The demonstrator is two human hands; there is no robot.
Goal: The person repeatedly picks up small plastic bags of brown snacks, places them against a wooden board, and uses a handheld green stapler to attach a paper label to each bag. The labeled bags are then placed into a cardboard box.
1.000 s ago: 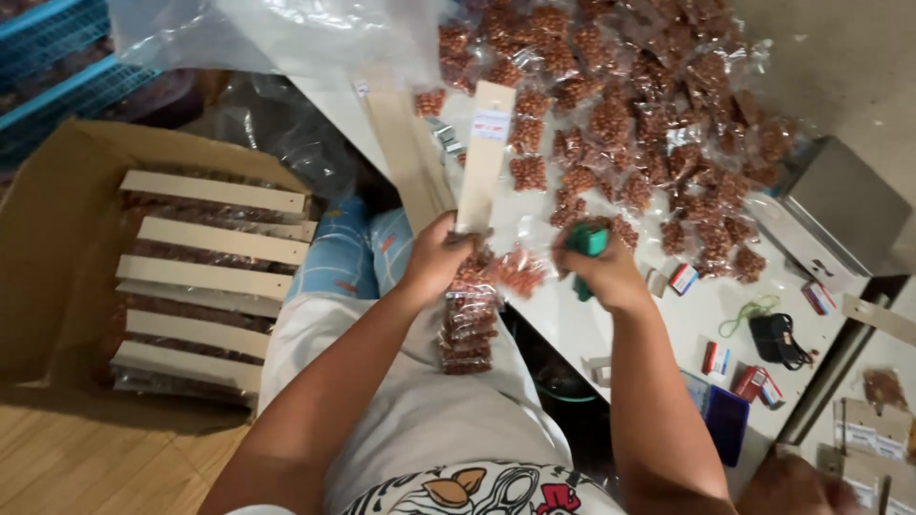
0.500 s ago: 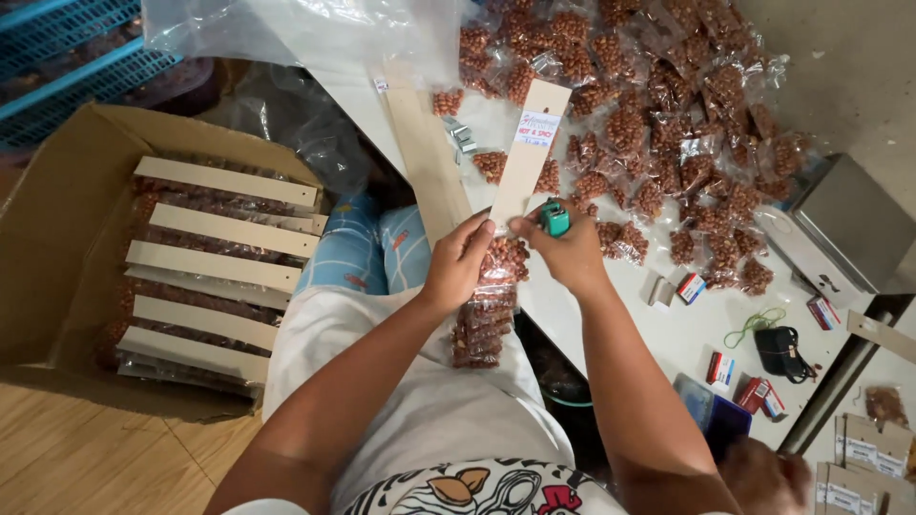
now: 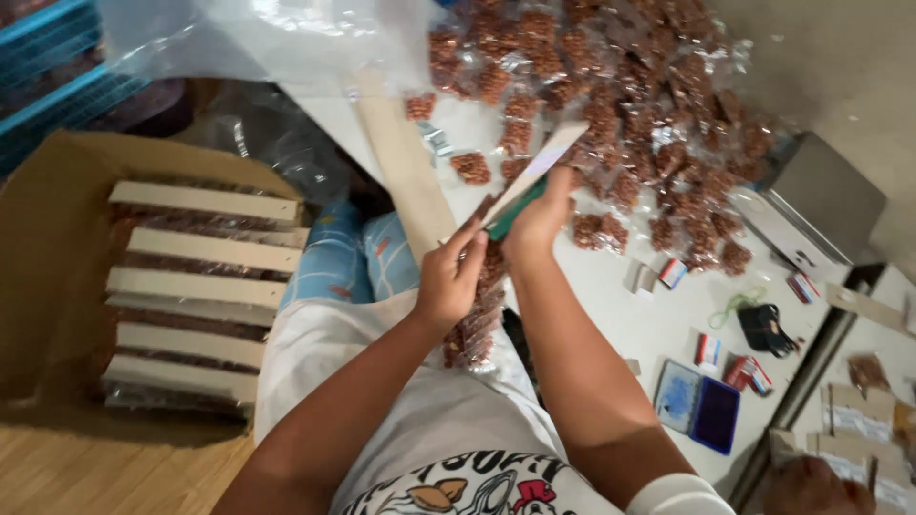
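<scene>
Over a person's lap, seen from above, two bare hands are working on a long cardboard strip point(image 3: 528, 175) with small packets hanging from it. The left hand point(image 3: 448, 277) is pinching the lower part of the strip, fingers closed around it, just above the hanging row of clear packets point(image 3: 477, 315) filled with reddish-brown snacks, which is trailing down against the white shirt. The right hand point(image 3: 539, 215) is gripping a small green stapler point(image 3: 515, 208) with fingers curled shut, pressing it against the strip's middle. The strip is tilting up and to the right, its upper end reaching toward the table.

Beyond the hands, a white table point(image 3: 630, 315) is holding a large heap of loose snack packets point(image 3: 620, 105), several small staple boxes point(image 3: 674, 273), a blue ink pad point(image 3: 701, 405) and a black clip with green cord point(image 3: 763, 324). A second bare cardboard strip point(image 3: 405, 167) is lying at the table's near edge. To the left, an open cardboard box point(image 3: 57, 277) is holding finished strips point(image 3: 205, 277) stacked in rows. A clear plastic bag point(image 3: 258, 38) is lying at the top
</scene>
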